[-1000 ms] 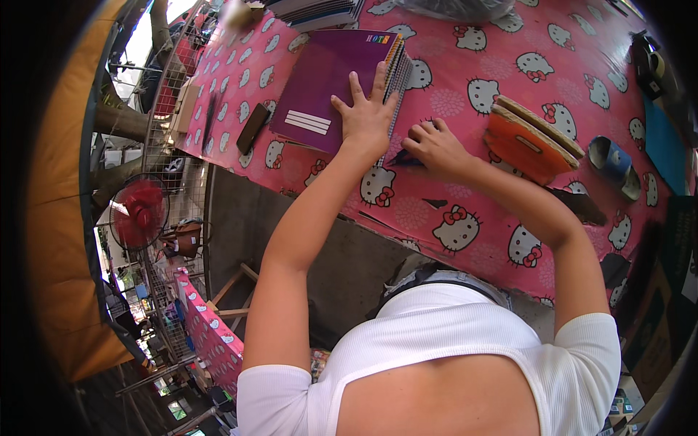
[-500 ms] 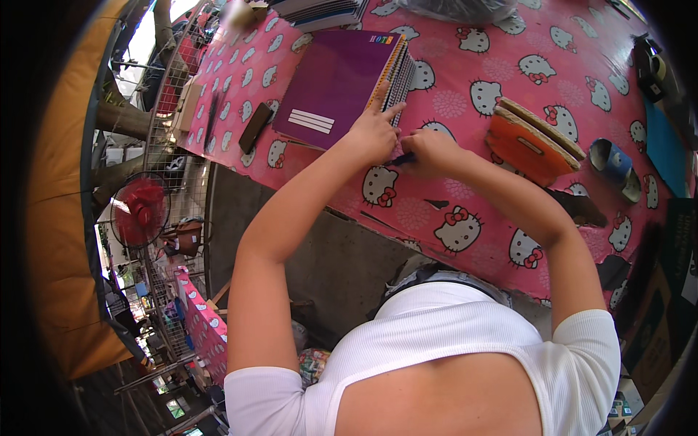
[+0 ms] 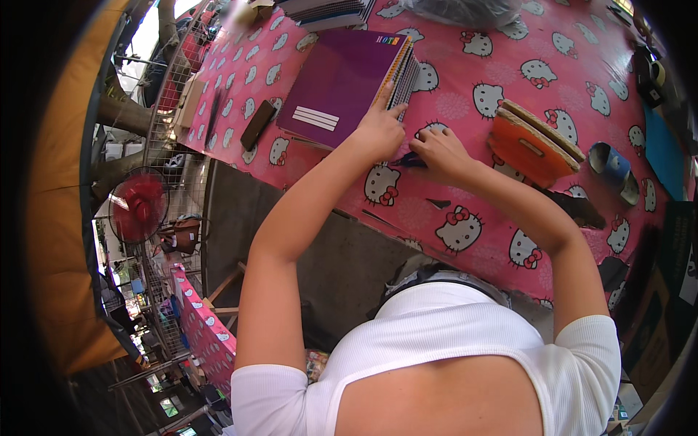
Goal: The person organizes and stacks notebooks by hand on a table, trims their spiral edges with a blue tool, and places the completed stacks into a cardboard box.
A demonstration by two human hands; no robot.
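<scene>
A: The curled bare right hand masks part of a slim dark object, and nobody can tell what it is!
B: Over on the bare left hand, fingers blot out part of the purple-covered spiral notebook's binding!
A: The top edge slices a stack of white-paged notebooks and a crumpled grey plastic bag!
B: And that pale shape, upper left? Pure blur!
</scene>
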